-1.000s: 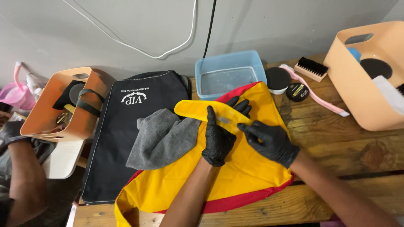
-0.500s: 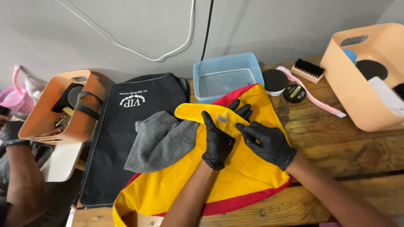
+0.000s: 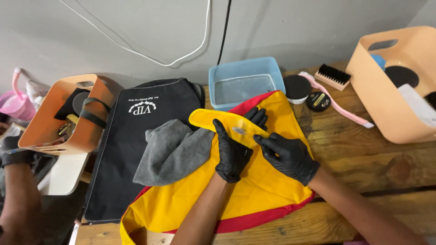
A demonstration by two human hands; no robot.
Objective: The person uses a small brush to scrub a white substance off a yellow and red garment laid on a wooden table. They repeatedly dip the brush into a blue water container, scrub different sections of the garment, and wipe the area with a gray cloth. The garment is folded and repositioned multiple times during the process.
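Yellow insole (image 3: 213, 120) lies across the yellow cloth (image 3: 254, 190) near the middle of the wooden table (image 3: 386, 168), its rounded end pointing left over the grey rag (image 3: 170, 152). Going left to right: a co-worker's gloved hand (image 3: 16, 154) sits at the far left edge below an orange basket (image 3: 50, 131) of odds and ends; next comes a black fabric bag (image 3: 136, 149) laid flat, then the grey rag bunched on it. The left hand (image 3: 234, 154), in a black glove, has its fingers wrapped around the insole, clamped on its middle. The right hand (image 3: 288, 154), also gloved, has its fingers together and the forefinger stretched out to touch the insole's right part. Behind them stands a blue tub (image 3: 247, 84) of water, then a round black tin (image 3: 297, 86), a small polish tin (image 3: 318, 100), a pink-handled brush (image 3: 338, 104), a wooden brush (image 3: 334, 76) and a peach basket (image 3: 399, 109) at the right. Compared with a second ago, both hands have hardly shifted; the left hand stays gripped and the right finger remains on the same spot, so the work on the insole looks to be carrying on in place
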